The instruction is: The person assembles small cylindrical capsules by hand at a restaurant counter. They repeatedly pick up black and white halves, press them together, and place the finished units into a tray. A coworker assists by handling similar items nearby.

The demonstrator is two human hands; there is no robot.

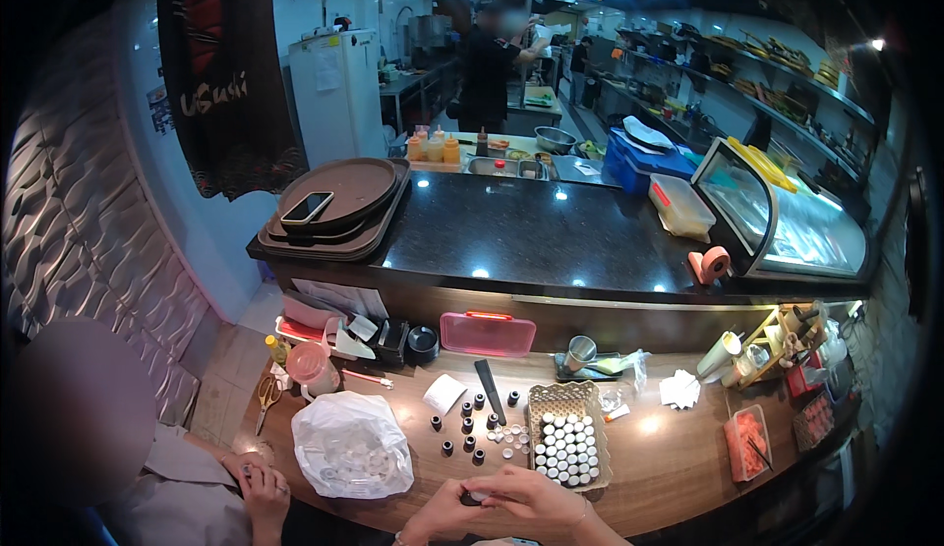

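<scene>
My left hand (440, 513) is closed around a small dark container (469, 500), mostly hidden by fingers. Over its pale top, the fingers of my right hand (538, 496) are pressed together. Just beyond my hands stand several small dark containers (468, 423), loosely grouped on the wooden counter (442, 467). Beside them lies a cluster of small clear lids (507, 437). A woven basket (602, 418) to the right holds many small white-topped containers (565, 448). To the left, an open white plastic bag (383, 482) has clear plastic pieces (352, 453) in it.
At the left edge sits another person, hands (264, 492) together, near gold scissors (266, 395). Further back are a pink jug (313, 369), a pink lid (488, 334) and a metal cup (580, 351). A tub of orange food (749, 445) stands right, below a raised black counter (531, 227).
</scene>
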